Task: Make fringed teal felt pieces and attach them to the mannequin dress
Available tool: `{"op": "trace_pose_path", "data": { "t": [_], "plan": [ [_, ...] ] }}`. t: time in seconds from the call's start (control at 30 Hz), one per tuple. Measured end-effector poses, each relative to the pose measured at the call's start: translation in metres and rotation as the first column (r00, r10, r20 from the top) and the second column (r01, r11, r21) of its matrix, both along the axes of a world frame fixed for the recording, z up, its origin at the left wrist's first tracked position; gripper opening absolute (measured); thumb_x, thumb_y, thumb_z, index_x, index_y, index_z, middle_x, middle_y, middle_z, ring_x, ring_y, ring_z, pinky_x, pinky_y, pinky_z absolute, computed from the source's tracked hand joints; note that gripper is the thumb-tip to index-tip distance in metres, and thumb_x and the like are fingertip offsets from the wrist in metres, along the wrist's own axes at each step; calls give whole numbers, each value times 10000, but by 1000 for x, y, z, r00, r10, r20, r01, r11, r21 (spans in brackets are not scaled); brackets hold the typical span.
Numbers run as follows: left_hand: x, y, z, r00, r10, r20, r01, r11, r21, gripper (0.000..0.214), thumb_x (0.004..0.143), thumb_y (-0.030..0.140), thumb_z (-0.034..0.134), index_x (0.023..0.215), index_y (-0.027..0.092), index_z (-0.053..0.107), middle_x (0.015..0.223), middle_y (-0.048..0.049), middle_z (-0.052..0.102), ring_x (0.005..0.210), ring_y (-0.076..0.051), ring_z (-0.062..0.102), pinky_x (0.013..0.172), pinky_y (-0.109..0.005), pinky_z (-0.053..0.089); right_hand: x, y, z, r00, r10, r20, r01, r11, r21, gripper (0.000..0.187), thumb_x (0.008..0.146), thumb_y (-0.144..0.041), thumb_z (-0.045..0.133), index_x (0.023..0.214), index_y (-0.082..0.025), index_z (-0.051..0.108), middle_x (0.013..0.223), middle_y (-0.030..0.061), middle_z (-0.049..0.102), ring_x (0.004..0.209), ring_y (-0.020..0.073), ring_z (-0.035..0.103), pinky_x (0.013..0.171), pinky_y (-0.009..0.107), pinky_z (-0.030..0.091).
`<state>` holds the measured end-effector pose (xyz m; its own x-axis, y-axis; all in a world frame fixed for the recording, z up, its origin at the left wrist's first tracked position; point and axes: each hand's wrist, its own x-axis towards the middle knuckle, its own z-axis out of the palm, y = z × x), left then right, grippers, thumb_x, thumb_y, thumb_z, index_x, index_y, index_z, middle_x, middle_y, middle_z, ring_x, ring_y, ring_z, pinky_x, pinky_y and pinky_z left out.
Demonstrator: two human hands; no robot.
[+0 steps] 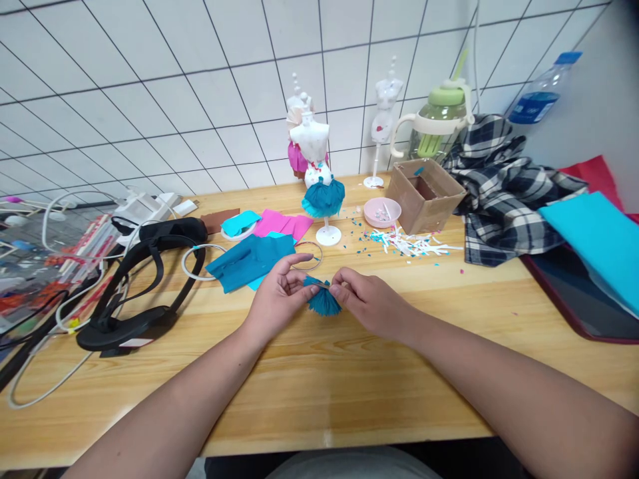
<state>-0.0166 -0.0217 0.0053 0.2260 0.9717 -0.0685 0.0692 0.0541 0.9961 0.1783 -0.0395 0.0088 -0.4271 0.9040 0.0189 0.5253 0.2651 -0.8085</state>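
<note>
Two bare forearms [164, 406], nearest the head camera, reach over the wooden counter [399, 399]. Between them, a pleated teal fan [324, 304] is held over the counter, gathered edge up and frills down. The left grip [279, 293] is narrow, thumb on the fan's upper left end, index finger stretched out; the right grip [372, 299] pinches its upper right end. Behind stands a white dress form [312, 140] in a teal skirt [324, 197], with a flat teal sheet [254, 259] to the left and white scraps [412, 243] to the right, near a cardboard box [439, 213].

head view, downward (and forward) over table [359, 392]
</note>
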Motion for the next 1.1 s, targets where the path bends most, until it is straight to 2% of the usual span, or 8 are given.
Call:
{"op": "trace_pose_path", "data": {
  "t": [0.23, 0.67, 0.9, 1.0, 1.1],
  "plan": [
    [1, -2, 5, 999, 33, 1, -33, 999, 13, 573, 661, 210, 772, 1190, 200, 552, 677, 44, 628, 593, -98, 590, 598, -209, 462, -5, -2, -3, 999, -18, -49, 17, 1000, -20, 247, 965, -430, 387, 929, -207, 485, 775, -8, 615, 663, 137, 538, 593, 247, 323],
    [1, -3, 4, 1000, 6, -14, -6, 1000, 11, 600, 670, 215, 771, 1218, 204, 529, 715, 22, 659, 634, -126, 629, 601, -222, 481, -5, -1, -3, 1000, -30, -8, 30, 1000, 8, 190, 953, -385, 427, 935, -212, 502, 759, -15, 622, 646, 136, 542, 580, 250, 310],
    [-1, -1, 1, 1000, -7, -26, 7, 1000, 23, 596, 692, 212, 751, 1235, 204, 505, 744, 15, 653, 627, -114, 611, 607, -221, 483, -4, -2, -3, 996, -20, 85, 16, 999, 42, 223, 956, -421, 415, 983, -210, 482, 826, 7, 642, 685, 153, 568, 586, 258, 305],
    [-1, -2, 0, 998, -12, -65, 14, 999, 33, 602, 704, 222, 739, 1254, 212, 496, 750, 14, 653, 616, -110, 597, 601, -221, 473, -4, -3, -2, 994, -19, 111, 13, 999, 51, 232, 961, -426, 401, 1000, -210, 476, 827, 11, 643, 691, 159, 575, 585, 259, 306],
    [0, -3, 0, 989, -1, -148, 16, 995, 96, 584, 705, 224, 736, 1246, 215, 517, 740, 9, 655, 666, -127, 613, 652, -238, 481, -5, -4, -2, 992, -18, 125, 12, 999, 48, 246, 964, -437, 390, 1007, -211, 478, 816, 10, 646, 677, 159, 577, 579, 258, 306]
  ]
}}
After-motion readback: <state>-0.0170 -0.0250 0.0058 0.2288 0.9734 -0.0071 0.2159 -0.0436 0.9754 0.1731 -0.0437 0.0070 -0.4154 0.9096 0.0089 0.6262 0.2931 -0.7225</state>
